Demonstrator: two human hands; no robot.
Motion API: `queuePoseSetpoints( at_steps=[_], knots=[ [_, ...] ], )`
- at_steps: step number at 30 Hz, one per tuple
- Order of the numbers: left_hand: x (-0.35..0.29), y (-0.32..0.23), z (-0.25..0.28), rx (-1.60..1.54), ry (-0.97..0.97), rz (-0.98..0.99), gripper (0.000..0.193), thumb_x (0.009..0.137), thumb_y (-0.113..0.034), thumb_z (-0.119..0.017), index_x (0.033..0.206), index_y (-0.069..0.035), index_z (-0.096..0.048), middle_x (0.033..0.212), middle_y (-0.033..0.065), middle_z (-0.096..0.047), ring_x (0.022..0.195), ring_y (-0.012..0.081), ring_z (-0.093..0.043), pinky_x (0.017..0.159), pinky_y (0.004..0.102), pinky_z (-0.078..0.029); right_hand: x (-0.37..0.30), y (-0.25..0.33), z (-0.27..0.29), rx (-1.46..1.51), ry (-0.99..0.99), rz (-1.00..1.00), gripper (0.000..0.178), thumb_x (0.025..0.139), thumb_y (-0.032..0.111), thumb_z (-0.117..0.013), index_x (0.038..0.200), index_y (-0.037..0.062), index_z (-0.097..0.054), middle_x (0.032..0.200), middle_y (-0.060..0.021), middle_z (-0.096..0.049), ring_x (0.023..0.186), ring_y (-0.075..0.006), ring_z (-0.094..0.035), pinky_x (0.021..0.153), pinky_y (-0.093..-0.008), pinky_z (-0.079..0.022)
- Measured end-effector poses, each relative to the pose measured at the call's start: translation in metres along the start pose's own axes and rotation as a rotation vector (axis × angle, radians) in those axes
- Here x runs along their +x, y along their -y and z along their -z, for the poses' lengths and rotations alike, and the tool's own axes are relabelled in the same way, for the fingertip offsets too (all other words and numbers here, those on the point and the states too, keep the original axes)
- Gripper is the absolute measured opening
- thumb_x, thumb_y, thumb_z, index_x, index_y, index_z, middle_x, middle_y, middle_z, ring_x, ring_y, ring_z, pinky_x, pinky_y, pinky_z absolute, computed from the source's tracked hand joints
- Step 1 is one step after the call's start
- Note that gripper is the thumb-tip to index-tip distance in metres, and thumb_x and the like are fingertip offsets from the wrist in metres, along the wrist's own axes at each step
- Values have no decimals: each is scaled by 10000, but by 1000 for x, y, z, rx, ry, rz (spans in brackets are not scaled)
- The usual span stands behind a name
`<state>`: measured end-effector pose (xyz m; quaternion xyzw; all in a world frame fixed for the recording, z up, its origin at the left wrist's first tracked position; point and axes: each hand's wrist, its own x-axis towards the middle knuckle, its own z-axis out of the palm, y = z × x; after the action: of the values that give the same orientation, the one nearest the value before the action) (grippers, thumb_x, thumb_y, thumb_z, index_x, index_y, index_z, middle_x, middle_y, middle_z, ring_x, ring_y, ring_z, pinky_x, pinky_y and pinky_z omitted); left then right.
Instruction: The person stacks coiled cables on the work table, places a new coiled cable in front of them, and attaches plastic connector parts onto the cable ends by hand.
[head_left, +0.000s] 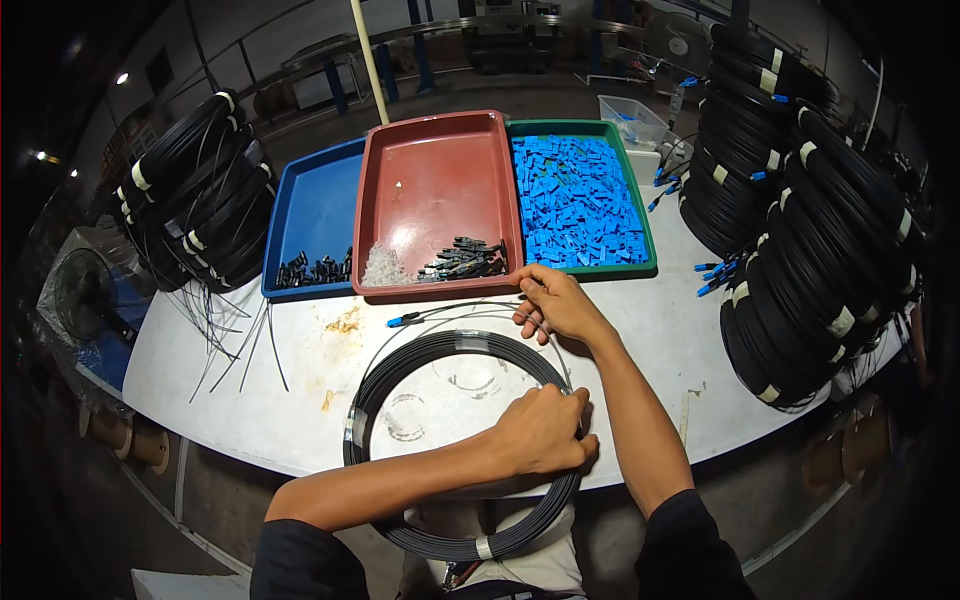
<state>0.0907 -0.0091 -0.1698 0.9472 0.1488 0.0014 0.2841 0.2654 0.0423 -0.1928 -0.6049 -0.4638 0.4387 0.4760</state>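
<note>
One black cable coil (440,546) sits with its far side on the white bench (670,330); its six o'clock side juts past the edge before the person's lap, and what supports it there is hard to see. Clock hours run from the coil's middle. The left hand (543,430) is clenched around the ring at three o'clock, knuckles up, fingertips hidden, while the left forearm (400,485) slants in from eight o'clock and covers part of the coil. The right hand (555,303) hovers past one o'clock, fingers bent leftward, its forearm (640,420) coming from four o'clock. A loose cable (480,304) with a blue connector (400,321) at eleven o'clock runs to these fingers; whether they pinch it, I cannot tell. At twelve o'clock a red tray (430,190) holds clear and black pieces. Shadow blurs the outer side of the coil stack (820,280) at two o'clock
</note>
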Motion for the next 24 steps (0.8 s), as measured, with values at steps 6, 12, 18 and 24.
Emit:
queuePoseSetpoints(
  at_steps=[6,12,18,24],
  knots=[
    [-5,-5,6,-148,-32,-5,399,775,-265,-701,979,77,-671,749,266,-702,700,444,-713,696,466,-597,-1,2,6,20,96,-78,242,1103,171,-414,1287,48,-511,888,-172,-670,573,-180,-673,411,-290,-514],
    [-28,-33,51,-252,-93,4,346,775,-238,-711,1008,17,-706,726,227,-700,646,402,-696,672,427,-572,-9,6,9,144,128,11,291,1100,210,-452,1381,140,-426,951,-186,-690,617,-154,-673,454,-270,-514],
    [-65,-50,120,-330,-261,-47,324,806,-192,-743,1066,-2,-705,849,138,-708,587,133,-605,566,282,-470,16,-21,-15,64,127,409,476,1064,164,-518,1502,213,-337,1279,-192,-606,1026,-206,-662,918,-363,-558],
    [-98,-33,164,-1040,-331,-262,375,852,-95,-663,1191,62,-647,992,95,-708,835,122,-678,769,245,-535,24,-48,-41,339,163,264,1120,804,858,-547,1620,201,-151,1310,-177,-547,1186,-315,-617,928,-397,-556]
  ],
)
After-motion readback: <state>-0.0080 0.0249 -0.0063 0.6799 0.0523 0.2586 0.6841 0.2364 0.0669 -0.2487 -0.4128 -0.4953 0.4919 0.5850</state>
